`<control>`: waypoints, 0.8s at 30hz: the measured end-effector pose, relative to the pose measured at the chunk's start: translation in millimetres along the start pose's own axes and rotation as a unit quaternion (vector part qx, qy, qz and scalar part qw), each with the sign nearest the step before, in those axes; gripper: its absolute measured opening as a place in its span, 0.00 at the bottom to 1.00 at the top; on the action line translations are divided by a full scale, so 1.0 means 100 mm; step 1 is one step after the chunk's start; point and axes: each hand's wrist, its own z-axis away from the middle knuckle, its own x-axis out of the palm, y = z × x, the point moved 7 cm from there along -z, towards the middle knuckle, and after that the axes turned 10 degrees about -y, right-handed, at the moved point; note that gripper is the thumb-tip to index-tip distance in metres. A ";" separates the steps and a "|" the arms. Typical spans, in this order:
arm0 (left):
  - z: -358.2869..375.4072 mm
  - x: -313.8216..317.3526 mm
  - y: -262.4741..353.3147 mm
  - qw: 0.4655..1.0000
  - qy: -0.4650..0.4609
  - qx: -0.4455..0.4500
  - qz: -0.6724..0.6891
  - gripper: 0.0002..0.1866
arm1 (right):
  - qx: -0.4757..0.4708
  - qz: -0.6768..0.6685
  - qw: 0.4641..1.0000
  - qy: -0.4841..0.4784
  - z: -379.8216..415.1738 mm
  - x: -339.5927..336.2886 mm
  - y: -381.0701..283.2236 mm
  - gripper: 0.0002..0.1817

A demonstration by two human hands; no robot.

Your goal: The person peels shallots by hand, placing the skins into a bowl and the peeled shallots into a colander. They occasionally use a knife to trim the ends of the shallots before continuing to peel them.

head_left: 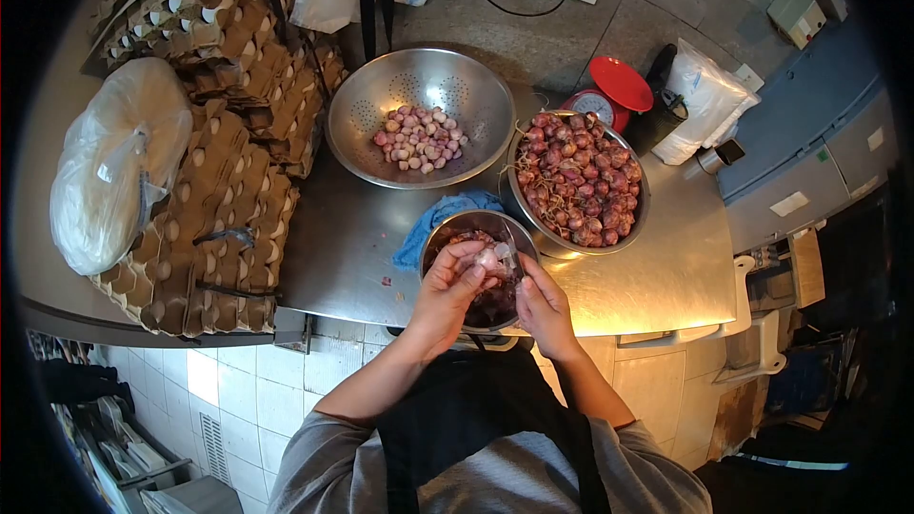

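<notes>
My left hand (447,293) and my right hand (543,305) meet over a small steel bowl (440,234) of reddish peels at the counter's front edge. The left fingers hold a pale, partly peeled shallot (487,257). A thin knife blade (509,249) appears to stick up from my right hand against the shallot. Beyond them, a steel colander (367,95) holds a small heap of peeled shallots (419,138). To the right, a steel bowl (640,219) is full of unpeeled shallots (576,179).
Stacked cardboard egg trays (228,181) fill the left of the steel counter (352,247), with a tied plastic bag (114,162) on them. A blue cloth (424,224) lies under the small bowl. A red kitchen scale (609,95) and a white bag (705,100) stand behind the right bowl.
</notes>
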 end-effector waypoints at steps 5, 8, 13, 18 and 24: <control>0.01 -0.03 -0.02 1.000 0.017 -0.015 0.015 0.12 | -0.026 0.049 0.998 -0.014 0.07 0.05 0.01 0.21; -0.01 -0.13 -0.07 0.999 0.015 -0.002 -0.038 0.13 | -0.034 0.108 0.994 0.006 0.08 0.06 0.01 0.21; 0.01 -0.06 -0.04 1.000 -0.009 -0.009 -0.013 0.14 | -0.016 0.045 0.998 0.029 -0.02 -0.14 0.01 0.20; 0.01 -0.05 -0.06 0.999 -0.011 -0.023 0.024 0.14 | -0.007 0.062 0.996 0.064 -0.05 -0.18 0.04 0.20; -0.01 -0.06 -0.06 0.993 -0.012 -0.057 0.102 0.14 | -0.007 0.017 0.997 0.079 -0.03 -0.16 0.00 0.20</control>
